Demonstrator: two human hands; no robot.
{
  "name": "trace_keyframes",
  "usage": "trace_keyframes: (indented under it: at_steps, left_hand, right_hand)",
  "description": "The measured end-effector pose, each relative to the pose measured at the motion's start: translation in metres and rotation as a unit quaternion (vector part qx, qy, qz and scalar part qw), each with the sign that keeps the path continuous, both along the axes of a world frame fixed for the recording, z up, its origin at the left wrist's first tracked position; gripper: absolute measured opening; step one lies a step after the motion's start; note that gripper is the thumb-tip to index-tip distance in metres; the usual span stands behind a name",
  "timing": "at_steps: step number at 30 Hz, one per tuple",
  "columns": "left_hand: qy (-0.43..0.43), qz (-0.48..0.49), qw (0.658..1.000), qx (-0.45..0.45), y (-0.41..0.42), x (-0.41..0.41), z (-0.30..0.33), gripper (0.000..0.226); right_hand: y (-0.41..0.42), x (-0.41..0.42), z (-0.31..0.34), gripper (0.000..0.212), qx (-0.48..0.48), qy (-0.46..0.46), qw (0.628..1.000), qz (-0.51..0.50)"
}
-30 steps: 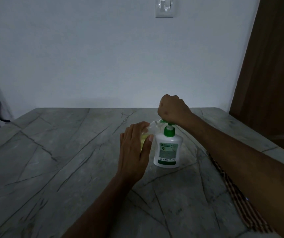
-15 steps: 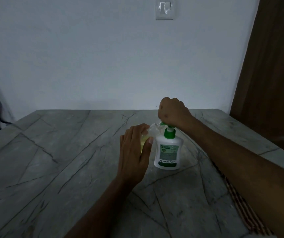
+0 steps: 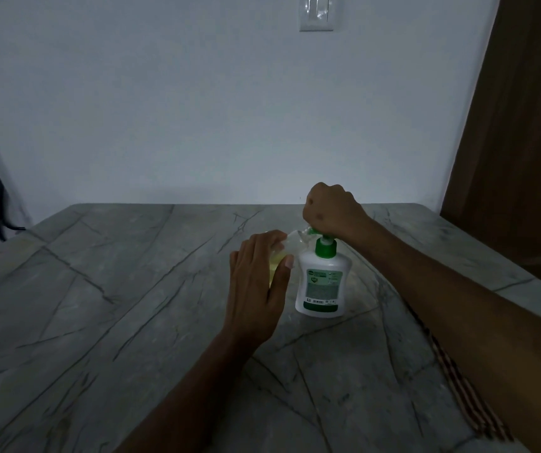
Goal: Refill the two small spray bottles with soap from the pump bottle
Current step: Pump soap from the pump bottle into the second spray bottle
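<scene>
A white pump bottle [image 3: 322,286] with a green collar and label stands upright on the marble table [image 3: 105,289]. My right hand [image 3: 331,212] is curled over the green pump head and grips it from above. My left hand [image 3: 256,289] wraps round a small clear spray bottle [image 3: 277,259] holding yellowish liquid, just left of the pump bottle. The small bottle's open neck sits right under the pump spout. Most of that bottle is hidden behind my fingers. I see no second spray bottle.
A striped cloth [image 3: 465,387] lies along the table's right edge under my right forearm. A brown wooden door [image 3: 517,152] stands at the right. A light switch [image 3: 316,13] is on the wall behind, and dark cables [image 3: 1,210] hang at the far left.
Hands and bottles keep the same arrangement. The view has shifted slightly, and the pump head and my right fist look a little higher above the bottle's collar.
</scene>
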State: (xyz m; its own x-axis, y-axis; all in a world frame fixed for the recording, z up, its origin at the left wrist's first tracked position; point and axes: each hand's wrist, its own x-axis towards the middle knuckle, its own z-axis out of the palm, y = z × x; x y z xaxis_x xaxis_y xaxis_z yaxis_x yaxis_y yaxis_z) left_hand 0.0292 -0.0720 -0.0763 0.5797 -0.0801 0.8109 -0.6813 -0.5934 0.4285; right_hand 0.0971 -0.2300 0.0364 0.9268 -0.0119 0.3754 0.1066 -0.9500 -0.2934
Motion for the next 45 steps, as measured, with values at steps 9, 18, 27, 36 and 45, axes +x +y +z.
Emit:
trace_keyframes:
  at_steps: [9,18,27,36,45]
  left_hand:
    - [0.004,0.009,1.0,0.003,-0.001,-0.005,0.002,0.031]
    - [-0.011,0.016,1.0,-0.014,0.0,-0.01,0.007,0.027]
    - [-0.027,0.008,1.0,-0.01,0.002,-0.008,0.005,0.027]
    - [-0.029,0.007,1.0,0.002,0.001,-0.006,0.004,0.027]
    - [-0.031,0.012,0.999,0.003,0.001,-0.008,0.005,0.027]
  right_hand:
    - [-0.001,-0.005,0.008,0.013,-0.017,-0.009,1.0,0.016]
    - [-0.001,-0.008,0.011,0.018,-0.021,-0.008,1.0,0.02]
    - [0.002,-0.007,0.005,0.01,-0.008,-0.008,1.0,0.007]
    - [0.0,-0.007,0.006,0.019,0.016,-0.003,1.0,0.013]
    - [0.002,-0.013,0.014,0.007,-0.02,-0.016,1.0,0.016]
